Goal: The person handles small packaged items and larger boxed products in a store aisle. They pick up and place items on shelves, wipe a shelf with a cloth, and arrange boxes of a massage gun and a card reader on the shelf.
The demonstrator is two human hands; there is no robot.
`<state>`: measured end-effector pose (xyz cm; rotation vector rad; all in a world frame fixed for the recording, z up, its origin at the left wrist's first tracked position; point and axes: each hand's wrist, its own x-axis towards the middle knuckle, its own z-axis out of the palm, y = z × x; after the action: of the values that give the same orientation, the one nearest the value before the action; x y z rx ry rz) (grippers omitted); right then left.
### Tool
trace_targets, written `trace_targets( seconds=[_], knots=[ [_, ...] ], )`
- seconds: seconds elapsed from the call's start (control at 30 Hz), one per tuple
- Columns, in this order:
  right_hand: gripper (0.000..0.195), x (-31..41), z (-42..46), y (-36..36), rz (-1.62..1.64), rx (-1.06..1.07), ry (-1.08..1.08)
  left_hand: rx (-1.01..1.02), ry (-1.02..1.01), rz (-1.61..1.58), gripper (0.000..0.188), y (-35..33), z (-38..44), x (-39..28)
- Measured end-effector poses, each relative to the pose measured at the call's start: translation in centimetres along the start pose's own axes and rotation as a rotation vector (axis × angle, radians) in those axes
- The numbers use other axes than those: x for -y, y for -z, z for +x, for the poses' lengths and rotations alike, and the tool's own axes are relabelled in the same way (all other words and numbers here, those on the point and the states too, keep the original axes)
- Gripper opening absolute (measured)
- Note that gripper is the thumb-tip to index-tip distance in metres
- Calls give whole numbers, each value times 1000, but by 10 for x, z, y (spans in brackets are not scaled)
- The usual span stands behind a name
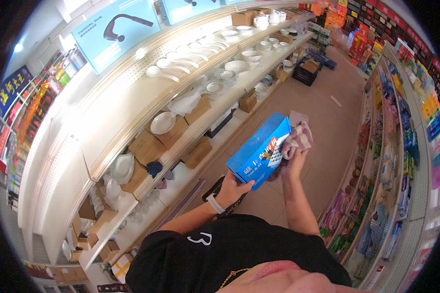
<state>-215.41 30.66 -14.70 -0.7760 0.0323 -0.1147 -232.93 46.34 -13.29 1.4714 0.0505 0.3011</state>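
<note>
A blue cardboard product box [258, 146], printed with writing and a picture of a keypad device, is held tilted in front of my chest. My left hand [233, 188] grips its near lower end, thumb over the printed side. In my right hand [295, 164] is a bunched pink-and-white cloth [299, 139], close against the box's right side. Whether the cloth touches the box I cannot tell. A pale flap or card [299, 117] shows behind the box's far end. A white watch band [215, 204] circles my left wrist.
On the left, a shelf unit carries white ceramic spoons [172, 66], bowls [237, 66], an oval dish [162, 122] and open cardboard boxes [146, 148]. Packaged goods fill the right shelves [381, 146]. A black crate [306, 71] and a white strip [336, 101] lie on the aisle floor.
</note>
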Motion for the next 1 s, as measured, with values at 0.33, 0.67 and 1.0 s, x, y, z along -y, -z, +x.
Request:
trace_targets(
  seconds=[0.33, 0.67, 1.0],
  knots=[
    [60, 1, -65, -33, -423, 155, 339, -108, -82, 423, 79, 4, 0, -60],
    [58, -9, -100, -76, -780, 683, 823, -35, 119, 363, 81, 51, -3, -65],
    [69, 10, -29, -125, -720, 874, 88, -25, -36, 703, 69, 141, -58, -89]
  ],
)
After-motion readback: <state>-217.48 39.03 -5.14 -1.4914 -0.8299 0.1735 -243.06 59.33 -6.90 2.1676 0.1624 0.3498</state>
